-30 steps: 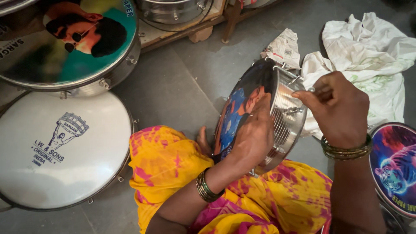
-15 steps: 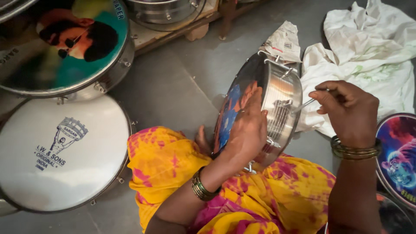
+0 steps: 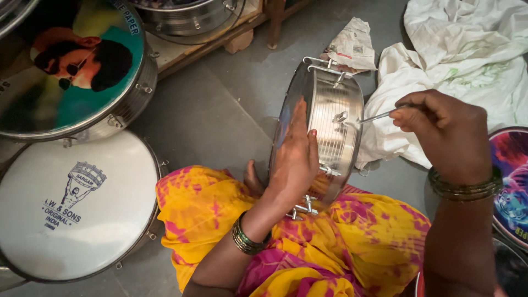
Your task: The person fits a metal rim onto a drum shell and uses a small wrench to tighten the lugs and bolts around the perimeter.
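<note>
A small steel-shelled drum (image 3: 335,129) stands on edge on my lap, its printed skin facing left and its metal lugs showing. My left hand (image 3: 294,159) lies flat against the skin and rim, holding the drum upright. My right hand (image 3: 445,135) is closed around a thin metal tool (image 3: 377,116), whose tip touches a lug on the drum's shell. Both wrists carry bangles. My lap is covered by yellow and pink cloth (image 3: 341,242).
A large drum with a plain white skin (image 3: 71,206) lies at the left, and another with a printed portrait (image 3: 71,66) behind it. A colourful drum (image 3: 511,184) sits at the right edge. White cloth (image 3: 456,66) and crumpled newspaper (image 3: 355,47) lie on the grey floor (image 3: 220,110).
The drum has turned more edge-on, showing more of its steel shell. My right hand has drawn back to the right, and the tool now reaches the shell from farther away.
</note>
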